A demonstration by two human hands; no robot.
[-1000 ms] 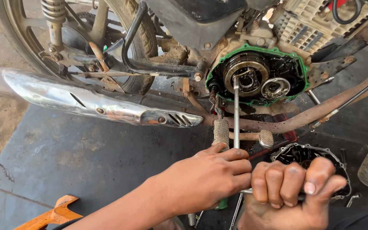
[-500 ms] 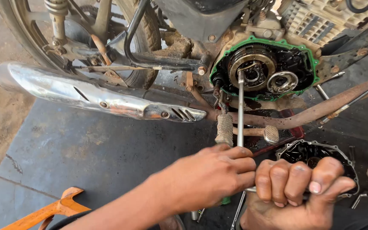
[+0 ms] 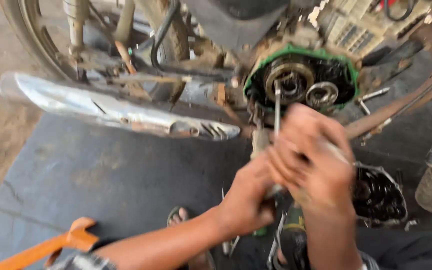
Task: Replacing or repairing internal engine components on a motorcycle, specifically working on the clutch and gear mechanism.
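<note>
Both hands — left hand (image 3: 248, 197), right hand (image 3: 311, 160) — closed round long driver (image 3: 277, 107).

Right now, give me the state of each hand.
Left hand: closed around the lower end of the long metal tool.
Right hand: closed on the same tool higher up; motion blur hides the exact grip.

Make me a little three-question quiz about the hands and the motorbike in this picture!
1. True or false: the steel rod points up into the open engine case with the green gasket.
2. Which shiny part lies to the picture's left of the hands? A) chrome exhaust pipe B) mirror C) bell
3. Fill in: the removed engine cover lies on the ____, beside the right hand; the left hand is below it.

Key: 1 true; 2 A; 3 ground
</note>
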